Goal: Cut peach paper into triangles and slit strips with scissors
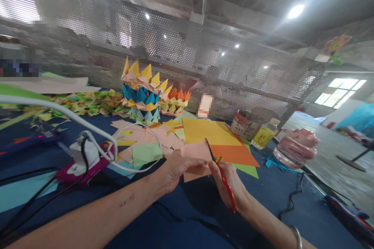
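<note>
My left hand [178, 169] grips a sheet of light pink paper [196, 148] by its near edge, thumb on top. In my right hand [229, 183] is a pair of scissors [227, 186] with red handles, the dark blade pointing away from me along the paper's right edge. The lower blade is hidden, so how far the scissors are opened cannot be made out. Beyond the hands lie sheets of yellow paper [209, 131] and orange paper [233, 155]. To the left are loose pink pieces and a green paper piece [147, 153].
Folded paper crowns [143, 97] stand at the back beside a heap of small paper pieces [96, 103]. A purple power strip [84, 167] with cables lies left. At right are a yellow-labelled bottle [264, 134], a pink jar [296, 149] and a glue gun [347, 212].
</note>
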Demonstrator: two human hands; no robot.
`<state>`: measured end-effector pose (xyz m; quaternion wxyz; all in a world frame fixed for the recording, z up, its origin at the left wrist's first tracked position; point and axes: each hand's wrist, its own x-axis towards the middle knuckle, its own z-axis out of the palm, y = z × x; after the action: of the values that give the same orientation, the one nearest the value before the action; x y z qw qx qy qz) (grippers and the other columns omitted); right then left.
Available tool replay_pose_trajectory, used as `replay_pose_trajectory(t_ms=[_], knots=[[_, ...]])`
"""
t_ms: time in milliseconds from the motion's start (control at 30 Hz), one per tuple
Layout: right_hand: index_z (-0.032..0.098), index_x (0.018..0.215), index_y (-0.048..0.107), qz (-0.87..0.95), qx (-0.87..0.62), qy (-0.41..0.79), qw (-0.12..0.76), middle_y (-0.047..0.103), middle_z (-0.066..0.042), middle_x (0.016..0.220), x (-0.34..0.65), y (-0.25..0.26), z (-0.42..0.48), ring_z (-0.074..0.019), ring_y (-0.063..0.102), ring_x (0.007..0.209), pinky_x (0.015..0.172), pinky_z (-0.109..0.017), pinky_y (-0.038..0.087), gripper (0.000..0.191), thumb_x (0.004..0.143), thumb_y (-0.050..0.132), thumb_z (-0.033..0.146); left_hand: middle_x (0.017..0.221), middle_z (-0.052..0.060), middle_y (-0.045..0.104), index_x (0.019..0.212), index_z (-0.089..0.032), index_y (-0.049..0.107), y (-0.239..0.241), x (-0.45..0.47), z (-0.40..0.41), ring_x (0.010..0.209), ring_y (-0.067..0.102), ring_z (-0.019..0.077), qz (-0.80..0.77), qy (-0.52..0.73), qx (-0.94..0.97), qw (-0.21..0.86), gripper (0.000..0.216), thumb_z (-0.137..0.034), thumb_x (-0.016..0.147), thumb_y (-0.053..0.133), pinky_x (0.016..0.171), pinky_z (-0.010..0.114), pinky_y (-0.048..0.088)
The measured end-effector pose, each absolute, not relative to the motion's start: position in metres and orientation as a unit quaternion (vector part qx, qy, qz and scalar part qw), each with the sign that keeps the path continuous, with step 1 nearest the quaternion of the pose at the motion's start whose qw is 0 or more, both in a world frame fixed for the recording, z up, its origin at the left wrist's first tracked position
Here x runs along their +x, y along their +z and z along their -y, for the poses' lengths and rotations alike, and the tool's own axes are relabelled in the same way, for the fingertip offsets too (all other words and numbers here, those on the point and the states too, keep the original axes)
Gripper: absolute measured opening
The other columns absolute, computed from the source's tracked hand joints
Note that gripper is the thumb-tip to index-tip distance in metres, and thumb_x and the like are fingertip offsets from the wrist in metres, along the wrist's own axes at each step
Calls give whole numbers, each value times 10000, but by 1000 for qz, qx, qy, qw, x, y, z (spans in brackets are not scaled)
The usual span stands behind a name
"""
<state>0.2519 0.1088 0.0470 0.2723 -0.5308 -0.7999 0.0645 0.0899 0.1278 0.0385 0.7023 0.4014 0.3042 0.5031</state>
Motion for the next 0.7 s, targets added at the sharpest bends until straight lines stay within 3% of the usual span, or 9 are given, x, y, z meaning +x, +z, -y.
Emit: replay_pose_trajectory(t_ms=[500, 700], knots=[[228, 529, 268, 793, -553, 46, 251, 391, 21, 486, 252, 44, -109, -104, 345, 447, 434, -244, 259, 510, 919, 256, 556, 902, 96, 733, 885, -143, 715, 34, 90, -131, 832, 671, 236, -299, 489, 388, 721, 376, -162, 520, 803, 768, 338, 501], [218, 532, 352, 787, -559, 56, 253, 461, 5, 496, 254, 45, -111, -122, 430, 460, 404, -234, 283, 481, 910, 349, 515, 854, 95, 734, 872, -128, 706, 39, 88, -132, 777, 669, 231, -313, 498, 373, 717, 416, -161, 472, 816, 742, 335, 495]])
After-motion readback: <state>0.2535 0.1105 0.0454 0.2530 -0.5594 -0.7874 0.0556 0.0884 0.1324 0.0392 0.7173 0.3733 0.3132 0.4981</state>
